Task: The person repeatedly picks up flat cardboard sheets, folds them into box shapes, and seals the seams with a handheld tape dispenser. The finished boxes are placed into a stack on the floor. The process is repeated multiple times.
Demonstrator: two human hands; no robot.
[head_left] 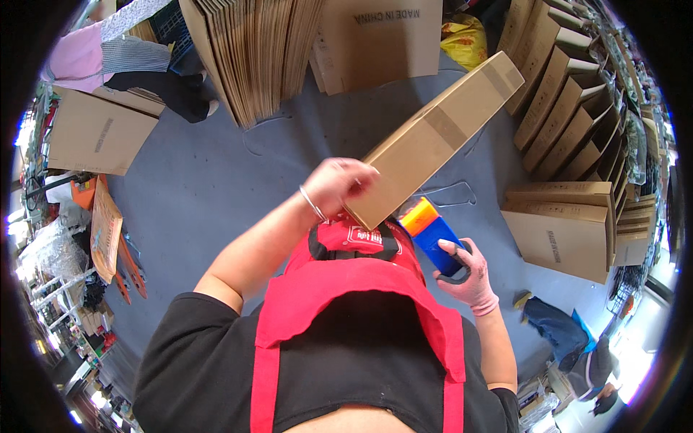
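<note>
A long, narrow cardboard box slants from my waist up toward the far right, with brown tape bands around it. Its near end rests against my red apron. My bare left hand, with a bangle at the wrist, is closed at the box's near left corner. Its fingers curl inward and blur a little, so what they pinch, if anything, cannot be made out. In a pinkish-grey work glove, my right hand grips a blue and orange tape dispenser. The dispenser's orange end lies close to the box's near right side.
Flattened cartons stand stacked at the back, beside another large carton. More cartons line the right. A yellow bag is behind. Bent wire or strap lies on the grey floor. People are at far left and lower right.
</note>
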